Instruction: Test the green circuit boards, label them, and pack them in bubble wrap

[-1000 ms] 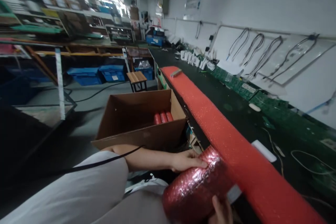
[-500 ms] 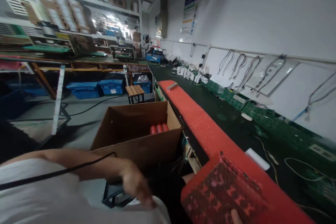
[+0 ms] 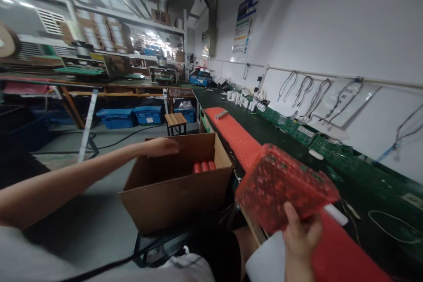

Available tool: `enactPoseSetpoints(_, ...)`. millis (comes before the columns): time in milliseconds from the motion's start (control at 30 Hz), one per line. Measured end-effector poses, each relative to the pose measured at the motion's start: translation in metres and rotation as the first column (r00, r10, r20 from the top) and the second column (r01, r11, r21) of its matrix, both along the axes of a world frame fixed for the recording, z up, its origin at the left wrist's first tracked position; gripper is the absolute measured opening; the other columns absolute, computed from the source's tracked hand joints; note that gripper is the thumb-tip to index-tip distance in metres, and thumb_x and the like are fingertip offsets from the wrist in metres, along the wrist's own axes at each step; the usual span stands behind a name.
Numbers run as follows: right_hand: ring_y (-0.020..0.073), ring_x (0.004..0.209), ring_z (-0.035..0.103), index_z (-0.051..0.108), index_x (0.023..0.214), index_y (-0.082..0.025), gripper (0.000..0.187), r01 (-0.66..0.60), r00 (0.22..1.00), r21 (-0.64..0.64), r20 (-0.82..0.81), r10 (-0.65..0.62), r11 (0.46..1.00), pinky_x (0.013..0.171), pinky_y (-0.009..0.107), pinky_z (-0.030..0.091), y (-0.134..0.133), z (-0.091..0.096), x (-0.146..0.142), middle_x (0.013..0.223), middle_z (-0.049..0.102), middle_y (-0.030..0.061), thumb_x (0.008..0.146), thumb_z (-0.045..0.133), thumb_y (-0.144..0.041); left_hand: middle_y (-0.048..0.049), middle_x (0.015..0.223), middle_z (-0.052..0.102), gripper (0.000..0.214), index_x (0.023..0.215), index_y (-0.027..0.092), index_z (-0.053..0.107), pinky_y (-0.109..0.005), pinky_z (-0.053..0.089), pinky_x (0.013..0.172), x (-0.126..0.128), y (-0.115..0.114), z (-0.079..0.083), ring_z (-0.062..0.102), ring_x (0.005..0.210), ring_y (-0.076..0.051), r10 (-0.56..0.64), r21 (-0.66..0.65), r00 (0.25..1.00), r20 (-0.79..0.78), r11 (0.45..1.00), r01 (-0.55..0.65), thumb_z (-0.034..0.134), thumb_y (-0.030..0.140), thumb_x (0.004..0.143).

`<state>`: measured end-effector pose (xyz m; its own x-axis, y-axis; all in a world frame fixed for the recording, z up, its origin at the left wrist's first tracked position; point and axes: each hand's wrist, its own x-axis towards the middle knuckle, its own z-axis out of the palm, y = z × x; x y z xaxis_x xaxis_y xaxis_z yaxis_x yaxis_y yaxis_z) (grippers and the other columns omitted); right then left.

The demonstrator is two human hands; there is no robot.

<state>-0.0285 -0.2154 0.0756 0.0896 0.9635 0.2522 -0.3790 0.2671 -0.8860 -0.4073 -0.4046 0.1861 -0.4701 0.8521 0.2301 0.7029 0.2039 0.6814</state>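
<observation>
My right hand (image 3: 299, 233) grips a red bubble-wrapped package (image 3: 280, 185) by its lower edge, thumb against the near face. Dark and green parts show through the wrap. The package is tilted above the red bubble wrap strip (image 3: 243, 139) on the bench. On the left, my left hand (image 3: 161, 146) is stretched over the far left edge of an open cardboard box (image 3: 175, 198); its fingers look extended, slightly blurred, with nothing seen in them. Inside the box, several red wrapped bundles (image 3: 204, 167) stand in a row at the right end.
The dark green bench (image 3: 264, 128) runs along the wall, with green circuit boards (image 3: 291, 125) and white parts (image 3: 241, 98) at its back. A wooden stool (image 3: 176, 119) stands beyond the box. Blue bins (image 3: 115, 117) sit under the far table. Cables (image 3: 306, 88) hang on the wall.
My left hand has swung from near my lap up and forward to the cardboard box. The red package has been lifted and tilted off the bench by my right hand.
</observation>
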Motion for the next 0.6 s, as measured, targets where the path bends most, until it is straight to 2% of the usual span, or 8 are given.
enactPoseSetpoints(67, 0.0221, 0.078, 0.073, 0.072, 0.1, -0.019, 0.056, -0.039, 0.999, 0.067, -0.032, 0.042, 0.997, 0.072, 0.034, 0.062, 0.004, 0.017, -0.03, 0.091, 0.079, 0.007, 0.056, 0.095, -0.045, -0.0194, 0.122, 0.075, 0.084, 0.122, 0.021, 0.072, -0.049, 0.06, 0.098, -0.006, 0.019, 0.0, 0.073, 0.113, -0.035, -0.199, 0.031, 0.975, 0.096, 0.98, 0.197, 0.08, 0.081, 0.065)
enactPoseSetpoints(100, 0.0224, 0.08, 0.073, 0.071, 0.102, -0.018, 0.054, -0.073, 0.997, 0.091, -0.027, 0.075, 0.993, 0.074, 0.035, 0.062, 0.005, 0.024, -0.045, 0.093, 0.079, 0.0079, 0.061, 0.093, -0.046, -0.0207, 0.132, 0.071, 0.09, 0.134, 0.023, 0.066, -0.051, 0.057, 0.103, -0.003, 0.033, -0.002, 0.07, 0.123, -0.035, -0.335, 0.093, 0.93, 0.149, 0.941, 0.324, 0.081, 0.079, 0.066)
enactPoseSetpoints(167, 0.0225, 0.085, 0.074, 0.071, 0.104, -0.018, 0.052, -0.115, 0.993, 0.13, -0.024, 0.119, 0.985, 0.079, 0.035, 0.062, 0.005, 0.033, -0.073, 0.1, 0.079, 0.0094, 0.066, 0.089, -0.049, -0.0224, 0.146, 0.062, 0.098, 0.15, 0.025, 0.054, -0.054, 0.051, 0.112, 0.012, 0.062, -0.009, 0.06, 0.137, -0.035, -0.569, 0.267, 0.79, 0.227, 0.817, 0.512, 0.085, 0.072, 0.07)
enactPoseSetpoints(233, 0.0222, 0.09, 0.073, 0.071, 0.107, -0.018, 0.05, -0.167, 0.986, 0.185, 0.01, 0.168, 0.968, 0.083, 0.035, 0.061, 0.005, 0.037, -0.097, 0.104, 0.079, 0.0092, 0.071, 0.085, -0.05, -0.0225, 0.144, 0.062, 0.1, 0.152, 0.024, 0.052, -0.056, 0.05, 0.113, 0.03, 0.087, -0.017, 0.06, 0.138, -0.037, -0.676, 0.391, 0.669, 0.309, 0.731, 0.559, 0.089, 0.066, 0.069)
enactPoseSetpoints(300, 0.0206, 0.089, 0.072, 0.07, 0.106, -0.019, 0.047, -0.234, 0.972, 0.233, 0.08, 0.221, 0.944, 0.083, 0.033, 0.061, 0.006, 0.036, -0.116, 0.101, 0.078, 0.0067, 0.074, 0.084, -0.05, -0.0203, 0.133, 0.069, 0.092, 0.144, 0.021, 0.058, -0.057, 0.055, 0.108, 0.044, 0.104, -0.026, 0.066, 0.128, -0.037, -0.661, 0.41, 0.625, 0.415, 0.749, 0.521, 0.092, 0.059, 0.068)
enactPoseSetpoints(400, 0.019, 0.088, 0.07, 0.068, 0.102, -0.021, 0.046, -0.334, 0.932, 0.284, 0.241, 0.271, 0.899, 0.083, 0.032, 0.061, 0.015, 0.029, -0.14, 0.098, 0.074, 0.0039, 0.075, 0.086, -0.053, -0.0144, 0.11, 0.078, 0.072, 0.12, 0.015, 0.069, -0.054, 0.062, 0.099, 0.042, 0.116, -0.043, 0.075, 0.11, -0.035, -0.54, 0.331, 0.647, 0.539, 0.841, 0.427, 0.095, 0.051, 0.063)
enactPoseSetpoints(500, 0.0222, 0.097, 0.07, 0.067, 0.107, -0.021, 0.055, -0.44, 0.855, 0.327, 0.437, 0.279, 0.837, 0.091, 0.039, 0.061, 0.038, 0.021, -0.172, 0.104, 0.073, 0.0058, 0.075, 0.085, -0.061, -0.0119, 0.101, 0.078, 0.071, 0.107, 0.013, 0.07, -0.052, 0.063, 0.099, 0.016, 0.121, -0.066, 0.076, 0.103, -0.034, -0.438, 0.331, 0.695, 0.57, 0.897, 0.293, 0.098, 0.053, 0.055)
enactPoseSetpoints(600, 0.0279, 0.119, 0.066, 0.065, 0.121, -0.021, 0.067, -0.547, 0.748, 0.384, 0.623, 0.229, 0.744, 0.109, 0.049, 0.055, 0.064, 0.008, -0.213, 0.123, 0.07, 0.0108, 0.076, 0.082, -0.069, -0.0119, 0.102, 0.078, 0.072, 0.104, 0.012, 0.07, -0.053, 0.062, 0.1, -0.027, 0.12, -0.086, 0.075, 0.102, -0.033, -0.326, 0.366, 0.808, 0.491, 0.919, 0.148, 0.098, 0.057, 0.055)
